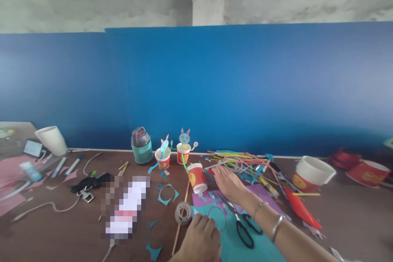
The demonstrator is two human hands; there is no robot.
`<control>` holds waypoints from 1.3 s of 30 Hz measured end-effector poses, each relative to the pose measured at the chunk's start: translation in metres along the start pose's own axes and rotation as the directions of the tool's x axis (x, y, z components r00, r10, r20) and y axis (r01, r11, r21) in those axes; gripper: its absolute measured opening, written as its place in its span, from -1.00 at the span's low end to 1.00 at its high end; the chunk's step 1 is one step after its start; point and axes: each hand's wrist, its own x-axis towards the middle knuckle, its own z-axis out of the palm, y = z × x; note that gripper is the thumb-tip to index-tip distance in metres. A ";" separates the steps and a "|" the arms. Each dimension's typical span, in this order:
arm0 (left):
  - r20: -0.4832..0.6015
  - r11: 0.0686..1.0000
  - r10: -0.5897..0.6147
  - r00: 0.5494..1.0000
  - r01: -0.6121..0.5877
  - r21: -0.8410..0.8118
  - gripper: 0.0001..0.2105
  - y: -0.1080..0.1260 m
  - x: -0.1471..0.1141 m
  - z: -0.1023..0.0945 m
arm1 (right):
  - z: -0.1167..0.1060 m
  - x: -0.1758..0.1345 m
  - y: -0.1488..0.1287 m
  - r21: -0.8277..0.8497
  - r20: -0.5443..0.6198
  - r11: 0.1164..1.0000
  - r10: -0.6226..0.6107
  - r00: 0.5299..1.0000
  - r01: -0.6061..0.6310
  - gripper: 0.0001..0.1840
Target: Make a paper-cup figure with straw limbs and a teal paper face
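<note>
We judge the tilted cup (pixel 197 178), left of the fingers of the right hand (pixel 227 182), light, crushable, best held mid-wall; whether either it or the left hand (pixel 202 236) grips anything, we cannot tell.

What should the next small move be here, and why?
Perhaps have the right hand pinch one of the coloured stems: it reaches to the pile's left end, beside the tilted cup, though any grip is unclear. The left hand is by the tape roll.

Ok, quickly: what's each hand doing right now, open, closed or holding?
Left hand: fingers curled by the teal paper; grip cannot be told.
Right hand: at the pipe cleaners; whether it holds any cannot be told.
</note>
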 end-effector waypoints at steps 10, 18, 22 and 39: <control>0.045 0.995 -0.056 0.997 0.059 -0.074 -0.78 0.004 -0.004 -0.008 | -0.003 -0.022 -0.022 0.089 0.172 0.960 0.248 0.953 -0.266 -0.64; 0.014 0.996 -0.062 0.998 0.063 -0.059 -0.76 0.004 -0.005 -0.002 | 0.005 -0.024 -0.025 0.079 0.196 0.929 0.342 0.919 -0.363 -0.62; -0.058 1.000 -0.020 0.998 0.019 -0.020 -0.81 0.003 -0.007 0.005 | 0.003 -0.029 -0.018 0.216 0.160 0.883 0.388 0.907 -0.416 -0.48; -0.170 0.999 -0.052 0.984 0.051 -0.015 -0.82 0.008 -0.014 0.007 | 0.018 -0.067 -0.047 0.969 0.232 -0.165 0.380 0.895 -0.182 -0.68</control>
